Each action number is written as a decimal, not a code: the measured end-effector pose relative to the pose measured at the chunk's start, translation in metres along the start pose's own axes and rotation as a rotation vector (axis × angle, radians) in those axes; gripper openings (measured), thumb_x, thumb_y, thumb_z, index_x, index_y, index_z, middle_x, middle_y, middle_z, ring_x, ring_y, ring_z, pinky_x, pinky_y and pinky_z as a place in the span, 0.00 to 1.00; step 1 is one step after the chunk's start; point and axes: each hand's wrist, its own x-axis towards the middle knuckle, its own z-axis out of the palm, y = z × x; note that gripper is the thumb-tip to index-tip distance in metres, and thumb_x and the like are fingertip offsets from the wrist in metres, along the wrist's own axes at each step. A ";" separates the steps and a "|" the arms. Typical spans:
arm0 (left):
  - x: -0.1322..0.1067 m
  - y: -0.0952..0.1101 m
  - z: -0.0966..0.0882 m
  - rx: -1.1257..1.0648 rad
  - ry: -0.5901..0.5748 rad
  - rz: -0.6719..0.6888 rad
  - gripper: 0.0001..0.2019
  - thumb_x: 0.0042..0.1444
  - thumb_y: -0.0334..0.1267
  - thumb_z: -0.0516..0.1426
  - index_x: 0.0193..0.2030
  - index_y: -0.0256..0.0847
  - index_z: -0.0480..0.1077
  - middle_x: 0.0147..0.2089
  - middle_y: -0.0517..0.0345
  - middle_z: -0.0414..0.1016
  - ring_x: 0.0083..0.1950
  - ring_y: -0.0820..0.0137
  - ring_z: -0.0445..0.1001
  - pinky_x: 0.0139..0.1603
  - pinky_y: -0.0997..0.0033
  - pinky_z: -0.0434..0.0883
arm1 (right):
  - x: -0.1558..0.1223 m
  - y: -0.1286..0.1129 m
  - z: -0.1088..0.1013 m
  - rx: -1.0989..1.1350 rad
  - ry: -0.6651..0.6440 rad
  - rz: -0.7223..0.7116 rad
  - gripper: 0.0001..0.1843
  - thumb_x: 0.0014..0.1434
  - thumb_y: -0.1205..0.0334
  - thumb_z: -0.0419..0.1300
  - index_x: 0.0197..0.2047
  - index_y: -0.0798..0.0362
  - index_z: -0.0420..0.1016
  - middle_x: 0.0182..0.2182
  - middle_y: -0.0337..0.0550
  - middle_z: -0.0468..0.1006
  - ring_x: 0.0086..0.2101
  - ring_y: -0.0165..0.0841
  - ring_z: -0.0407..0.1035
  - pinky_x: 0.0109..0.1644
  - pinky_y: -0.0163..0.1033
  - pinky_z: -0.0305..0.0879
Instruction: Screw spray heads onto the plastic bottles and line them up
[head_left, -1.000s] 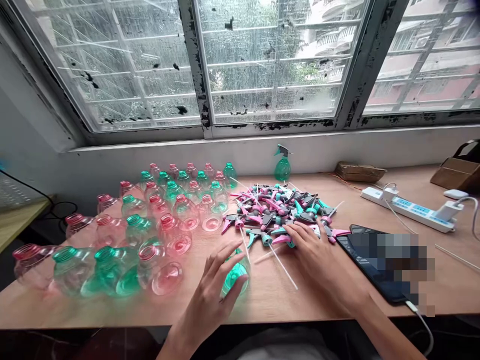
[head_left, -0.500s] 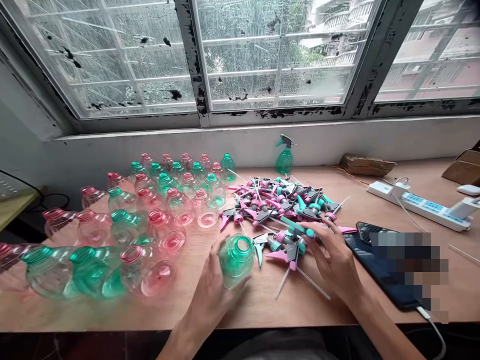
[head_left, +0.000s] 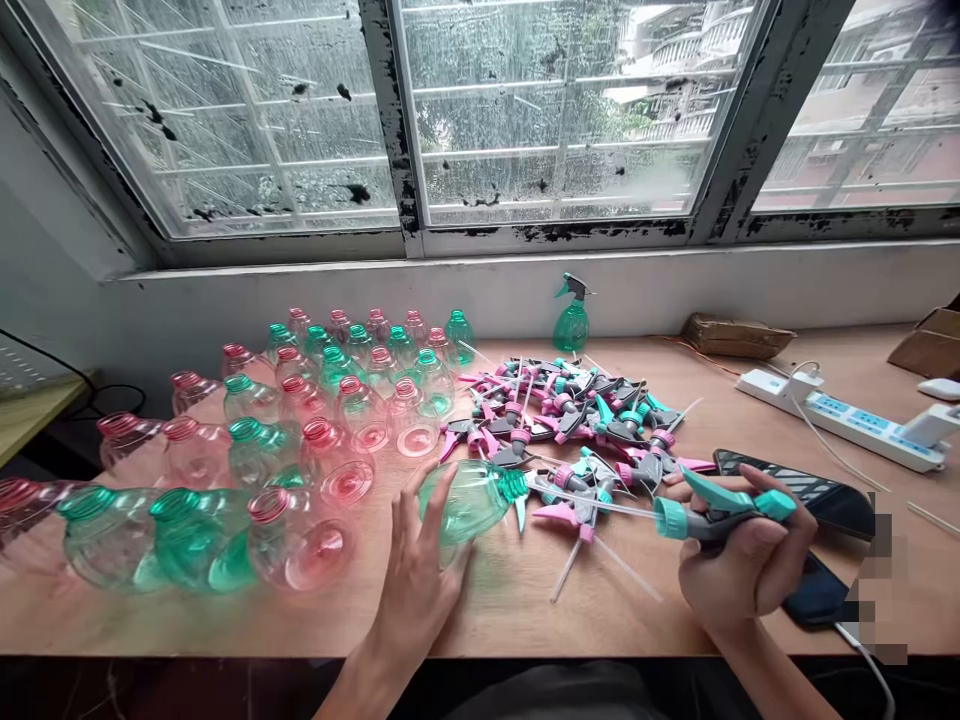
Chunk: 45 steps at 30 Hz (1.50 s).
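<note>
My left hand (head_left: 424,550) is closed round a clear green bottle (head_left: 469,500), tilted on its side with its threaded neck facing right. In my right hand (head_left: 750,570) is a trigger spray head (head_left: 720,510) with a teal trigger and collar and a grey body. Its thin clear dip tube points left, the tip at or just inside the bottle's mouth; I cannot tell which. Behind both hands lies a heap of pink, teal and grey spray heads (head_left: 562,400), several with tubes sticking out.
Rows of open red and green bottles (head_left: 255,455) stand at left. An assembled green spray bottle (head_left: 572,325) stands by the wall. At right are a phone (head_left: 795,490), a dark tablet (head_left: 817,595), a white power strip (head_left: 840,415) and a brown paper package (head_left: 735,335).
My right hand has lifted a teal spray head from the heap and moved right, its tube toward the bottle. My left hand has tipped the bottle so its mouth faces right.
</note>
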 end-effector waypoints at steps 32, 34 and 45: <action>-0.009 0.025 0.002 -0.736 -0.104 -0.383 0.37 0.62 0.51 0.62 0.74 0.47 0.54 0.76 0.44 0.57 0.78 0.51 0.56 0.77 0.45 0.57 | -0.020 -0.027 0.007 0.085 -0.950 0.858 0.22 0.64 0.41 0.63 0.48 0.50 0.84 0.60 0.55 0.78 0.59 0.52 0.71 0.64 0.59 0.66; -0.004 0.025 -0.002 -0.783 -0.163 -0.400 0.37 0.62 0.51 0.62 0.74 0.44 0.55 0.74 0.43 0.64 0.76 0.50 0.60 0.76 0.45 0.60 | -0.020 -0.024 0.016 0.084 -0.912 0.860 0.24 0.64 0.39 0.62 0.44 0.51 0.84 0.57 0.55 0.79 0.59 0.51 0.71 0.64 0.57 0.66; -0.014 0.029 -0.002 -0.671 -0.172 -0.341 0.33 0.62 0.50 0.63 0.72 0.49 0.61 0.74 0.50 0.66 0.76 0.52 0.60 0.78 0.47 0.56 | -0.038 -0.030 -0.014 -0.037 -0.863 1.092 0.38 0.62 0.28 0.53 0.45 0.58 0.81 0.16 0.42 0.78 0.14 0.32 0.63 0.16 0.33 0.57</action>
